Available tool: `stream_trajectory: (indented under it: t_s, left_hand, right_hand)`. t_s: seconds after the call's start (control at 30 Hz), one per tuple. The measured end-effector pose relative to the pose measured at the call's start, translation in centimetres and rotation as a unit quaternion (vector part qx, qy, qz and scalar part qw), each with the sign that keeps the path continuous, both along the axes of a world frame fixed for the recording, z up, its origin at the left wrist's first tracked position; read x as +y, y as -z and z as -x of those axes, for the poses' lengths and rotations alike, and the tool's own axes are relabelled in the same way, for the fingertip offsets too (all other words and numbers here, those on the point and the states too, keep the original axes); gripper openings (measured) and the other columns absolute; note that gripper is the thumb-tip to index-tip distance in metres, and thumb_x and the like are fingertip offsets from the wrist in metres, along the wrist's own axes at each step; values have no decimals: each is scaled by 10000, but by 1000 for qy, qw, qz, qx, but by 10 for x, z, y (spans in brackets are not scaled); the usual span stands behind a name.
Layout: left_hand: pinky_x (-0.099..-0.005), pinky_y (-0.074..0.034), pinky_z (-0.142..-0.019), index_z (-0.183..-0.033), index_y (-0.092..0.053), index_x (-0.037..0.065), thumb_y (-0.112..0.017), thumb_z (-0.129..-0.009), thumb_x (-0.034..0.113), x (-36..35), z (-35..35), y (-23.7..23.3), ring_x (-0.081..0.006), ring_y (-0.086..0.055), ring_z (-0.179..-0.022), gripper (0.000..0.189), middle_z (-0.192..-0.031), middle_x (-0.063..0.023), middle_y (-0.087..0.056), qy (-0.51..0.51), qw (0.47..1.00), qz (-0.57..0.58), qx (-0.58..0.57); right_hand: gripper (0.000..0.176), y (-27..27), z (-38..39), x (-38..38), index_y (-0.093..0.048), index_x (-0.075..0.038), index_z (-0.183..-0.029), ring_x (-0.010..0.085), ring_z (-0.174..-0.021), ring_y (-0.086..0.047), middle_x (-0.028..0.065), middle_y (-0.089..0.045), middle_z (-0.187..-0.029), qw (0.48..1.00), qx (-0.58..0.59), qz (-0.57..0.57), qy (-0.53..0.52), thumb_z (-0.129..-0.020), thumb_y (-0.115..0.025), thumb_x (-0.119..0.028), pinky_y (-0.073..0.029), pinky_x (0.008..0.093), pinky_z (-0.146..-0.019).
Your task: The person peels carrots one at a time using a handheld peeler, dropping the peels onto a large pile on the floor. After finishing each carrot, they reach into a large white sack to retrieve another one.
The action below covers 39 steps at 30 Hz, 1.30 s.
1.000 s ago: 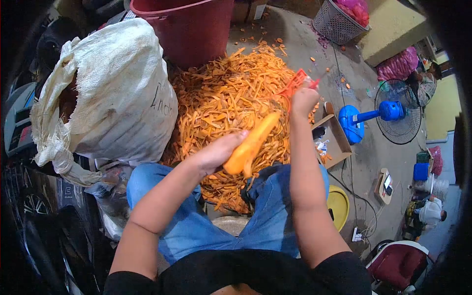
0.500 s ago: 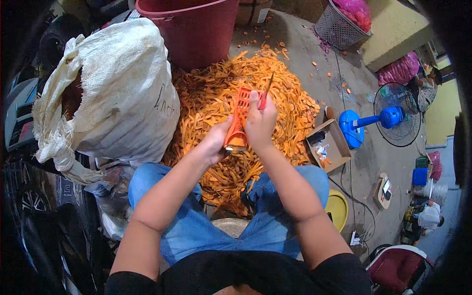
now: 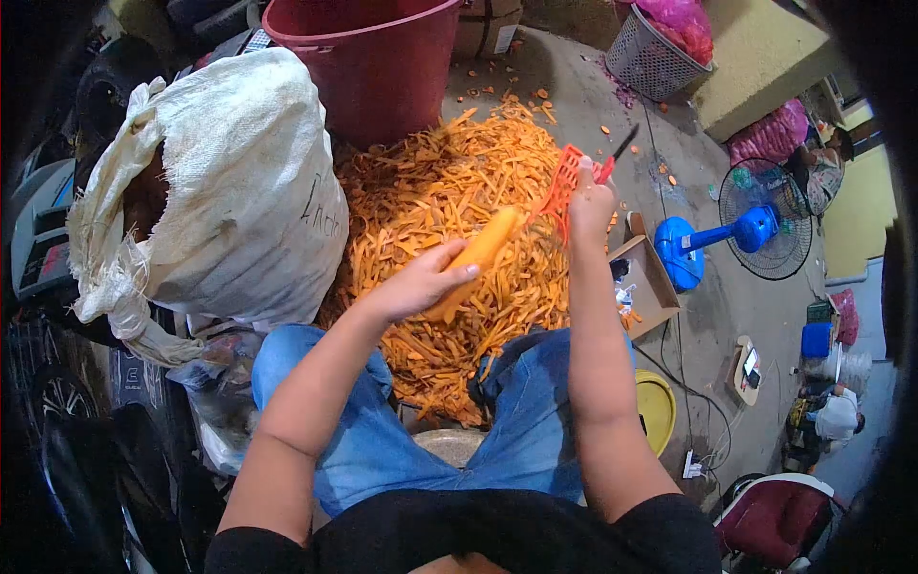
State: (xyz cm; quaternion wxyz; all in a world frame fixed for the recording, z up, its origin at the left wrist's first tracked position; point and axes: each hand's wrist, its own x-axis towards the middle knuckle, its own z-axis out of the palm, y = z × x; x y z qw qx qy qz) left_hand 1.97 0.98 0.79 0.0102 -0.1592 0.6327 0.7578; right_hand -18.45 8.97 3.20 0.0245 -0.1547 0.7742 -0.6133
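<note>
My left hand [image 3: 421, 283] grips a smooth orange peeled vegetable [image 3: 486, 247], which points up and to the right. Off to the right, my right hand [image 3: 591, 206] is closed around a red peeler with a slotted body [image 3: 558, 191] and a red-handled knife [image 3: 622, 148] whose dark blade points up and right. The peeler is close to the far end of the vegetable; contact between them cannot be made out. Beneath both hands lies a large heap of orange peelings [image 3: 430, 206].
A white woven sack [image 3: 244, 182] stands at left, a dark red tub [image 3: 368, 81] behind the heap. To the right are a cardboard box [image 3: 655, 287], a blue fan [image 3: 681, 251], a yellow lid [image 3: 656, 411], cables and a red chair [image 3: 775, 521]. People sit at far right.
My right hand has moved right with the peeler and knife, away from my left hand. The orange vegetable now shows plainly in my left hand, which is slightly lower.
</note>
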Motion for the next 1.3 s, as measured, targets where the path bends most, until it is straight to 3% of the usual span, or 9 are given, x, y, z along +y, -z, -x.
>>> stream_trajectory:
  t_s: [0.2,0.3,0.73,0.87,0.93,1.03,1.1,1.2,1.3]
  left_hand:
    - [-376,-413,-630,-861,-454,29,-595,-621,211,-9,5,-17,-317,-518,-734,332,-749,-179,-530,-78,874,471,-89]
    - [-375,-410,-622,-845,-484,52,-587,-617,188,-14,3,-11,-306,-520,-729,285,-763,-146,-540,-179,838,512,-57]
    - [-341,-420,-568,-790,-500,63,-593,-571,154,-26,-3,-19,-246,-541,-631,255,-650,-107,-530,-96,829,550,-30]
    - [-235,-387,-560,-824,-497,36,-582,-593,75,-14,-8,-24,-77,-458,-586,249,-632,-19,-490,-13,956,267,122]
    - [-245,-380,-641,-840,-488,35,-589,-617,92,-8,-1,-9,-99,-459,-676,251,-730,-27,-484,-88,964,103,230]
    - [-271,-347,-733,-881,-471,46,-588,-648,119,-10,8,-11,-155,-436,-790,270,-822,-48,-426,-117,941,174,265]
    - [-284,-345,-739,-918,-466,50,-595,-665,164,-14,11,-8,-184,-435,-804,306,-865,-49,-396,-138,926,263,231]
    - [-266,-349,-732,-960,-466,46,-607,-667,206,-23,3,-15,-157,-434,-806,362,-861,-42,-397,-130,914,340,179]
    - [-242,-375,-730,-1001,-468,47,-580,-700,222,-30,-8,-21,-124,-459,-845,366,-929,-42,-458,-129,971,143,143]
  right_hand:
    - [176,-9,-38,6,-509,6,-730,158,-552,-498,77,-527,-581,929,-214,-20,-301,-773,-480,-161,-391,275,-512]
    - [197,21,-47,11,-510,4,-745,159,-593,-522,83,-552,-644,908,-28,-184,-375,-789,-456,-181,-398,296,-543]
    - [225,30,-63,4,-536,-13,-745,344,-691,-515,192,-544,-699,870,37,-311,-381,-723,-482,-230,-405,398,-617]
    - [226,122,-42,-7,-549,-24,-786,323,-678,-533,178,-556,-705,841,4,-410,-352,-713,-500,-232,-412,393,-606]
    - [247,159,-52,-8,-556,-26,-812,289,-654,-555,176,-561,-708,848,-191,-293,-398,-717,-503,-248,-422,384,-592]
    - [234,138,-84,-11,-551,-38,-812,225,-564,-549,139,-549,-647,838,-30,-268,-474,-732,-497,-251,-433,333,-500]
    - [210,79,-100,-12,-525,-73,-861,160,-492,-511,80,-516,-621,744,-498,1,-446,-747,-485,-244,-412,258,-411]
    - [203,100,-78,-14,-483,-90,-911,108,-455,-471,30,-483,-618,687,-569,120,-435,-756,-479,-221,-380,205,-365]
    - [190,97,-60,-22,-495,-49,-910,125,-548,-510,49,-529,-696,777,-495,143,-363,-795,-436,-188,-424,229,-470]
